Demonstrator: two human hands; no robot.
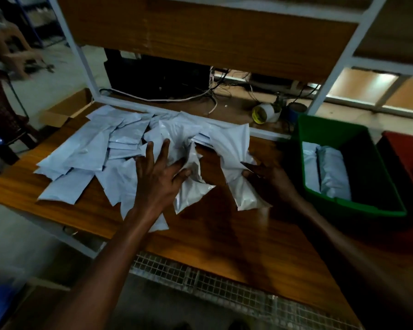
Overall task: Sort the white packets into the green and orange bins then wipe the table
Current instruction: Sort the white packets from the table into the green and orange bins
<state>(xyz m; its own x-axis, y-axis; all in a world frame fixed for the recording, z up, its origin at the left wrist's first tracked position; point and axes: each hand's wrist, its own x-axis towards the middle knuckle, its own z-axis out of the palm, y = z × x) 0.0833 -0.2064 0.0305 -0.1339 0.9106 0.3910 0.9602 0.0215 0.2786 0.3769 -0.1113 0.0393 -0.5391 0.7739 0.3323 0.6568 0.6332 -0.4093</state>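
A heap of several white packets covers the left and middle of the wooden table. My left hand lies spread over the heap, with thumb and forefinger pinching a crumpled white packet. My right hand grips the edge of a larger stuffed white packet lying beside it. The green bin stands at the right of the table with two white packets in it. Just beyond it, at the frame's right edge, is the orange bin; its inside is hidden.
A white metal shelf frame with a wooden board rises behind the heap. Cables, a black box and a tape roll lie at the back. A cardboard box sits far left. Another person's arm shows at top left.
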